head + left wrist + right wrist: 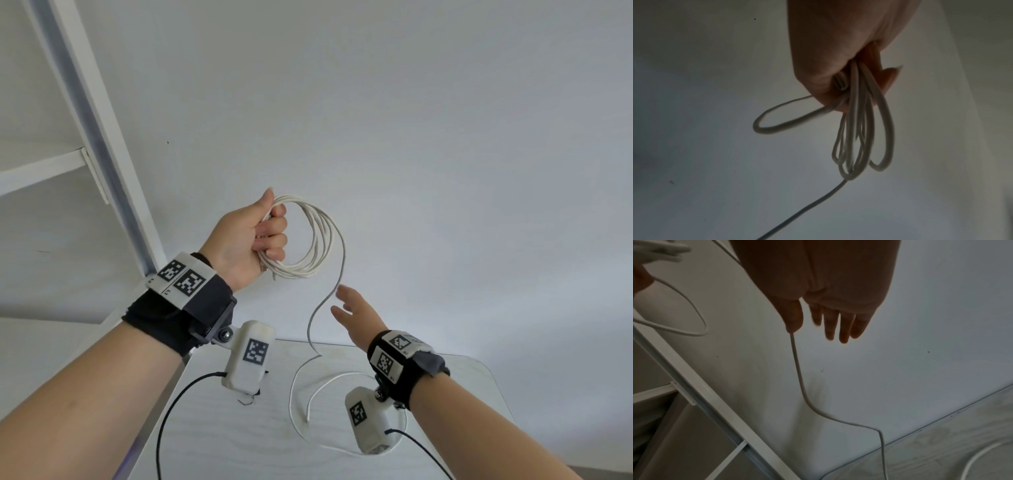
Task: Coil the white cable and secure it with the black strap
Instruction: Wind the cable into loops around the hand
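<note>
Bright, even and soft in the head view, with no glare and hardly a shadow on the wall (411, 120). Sharp in the middle; bent lines toward the left edge, where the white frame (92, 113) leans and bows. Slightly soft on the right hand (352, 308). Dim and grainy from both wrists: left hand (838, 48) and right hand (828, 288) backlit, nearly silhouettes against the pale wall. Smeared by motion along the white cable (859, 129) loops. Faint, soft cable shadow on the wall in the right wrist view; darkening toward the corners.
</note>
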A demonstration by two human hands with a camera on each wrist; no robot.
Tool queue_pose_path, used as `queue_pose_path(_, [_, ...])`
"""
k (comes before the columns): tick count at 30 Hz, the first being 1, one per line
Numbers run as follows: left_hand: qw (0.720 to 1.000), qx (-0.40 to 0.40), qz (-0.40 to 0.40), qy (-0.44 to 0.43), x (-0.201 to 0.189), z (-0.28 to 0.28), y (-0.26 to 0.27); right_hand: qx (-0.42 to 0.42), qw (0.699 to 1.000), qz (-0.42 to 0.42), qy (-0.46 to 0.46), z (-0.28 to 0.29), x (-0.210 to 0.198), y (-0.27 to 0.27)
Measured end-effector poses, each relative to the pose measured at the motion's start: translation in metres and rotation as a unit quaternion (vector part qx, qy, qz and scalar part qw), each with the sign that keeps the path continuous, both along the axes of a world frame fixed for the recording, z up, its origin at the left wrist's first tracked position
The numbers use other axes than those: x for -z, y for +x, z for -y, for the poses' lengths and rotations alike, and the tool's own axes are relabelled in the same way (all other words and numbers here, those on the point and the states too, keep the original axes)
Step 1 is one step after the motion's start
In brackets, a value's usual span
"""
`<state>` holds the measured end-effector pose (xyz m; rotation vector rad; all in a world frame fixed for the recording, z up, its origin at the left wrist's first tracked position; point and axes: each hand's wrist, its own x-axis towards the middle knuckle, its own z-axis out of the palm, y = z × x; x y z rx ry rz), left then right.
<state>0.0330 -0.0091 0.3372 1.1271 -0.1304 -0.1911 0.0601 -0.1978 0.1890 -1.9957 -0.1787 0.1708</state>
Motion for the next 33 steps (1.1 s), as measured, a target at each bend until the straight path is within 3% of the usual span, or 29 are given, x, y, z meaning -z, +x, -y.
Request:
queue_pose_path(5, [1.000,0.002,0.011,-0.024,-0.006,-0.002,0.001,-0.050,0.998,-0.012,0.042,-0.007,0.008,-0.004])
queue_pose_path(8, [0.999,-0.026,0.020,-0.025,-0.007,-0.005,0.002,-0.076,0.984,-0.086,0.134,-0.006,0.008,-0.013])
queue_pose_path(12, [0.994,-0.102,0.024,-0.022,-0.002,-0.009,0.007,-0.045,0.963,-0.148,0.222,0.003,0.001,-0.021])
queue_pose_path(14, [0.987,-0.157,0.026,0.002,0.001,-0.009,0.010,-0.008,0.981,-0.107,0.159,0.006,-0.005,-0.022])
queue_pose_path(16, [0.975,-0.217,0.029,0.043,0.006,-0.005,0.015,0.016,1.000,-0.012,0.017,0.007,-0.013,-0.022])
queue_pose_path(18, [0.960,-0.264,0.035,0.089,0.011,0.001,0.020,-0.007,0.991,0.064,-0.120,0.005,-0.022,-0.021])
queue_pose_path(21, [0.946,-0.285,0.051,0.146,0.022,0.012,0.024,-0.075,0.957,0.090,-0.267,-0.004,-0.038,-0.027])
queue_pose_path(28, [0.918,-0.222,0.095,0.315,0.040,0.029,0.020,-0.140,0.902,0.185,-0.365,-0.017,-0.069,-0.040])
queue_pose_path(33, [0.882,-0.150,0.133,0.426,0.046,0.033,0.012,-0.157,0.903,0.233,-0.324,-0.012,-0.095,-0.037])
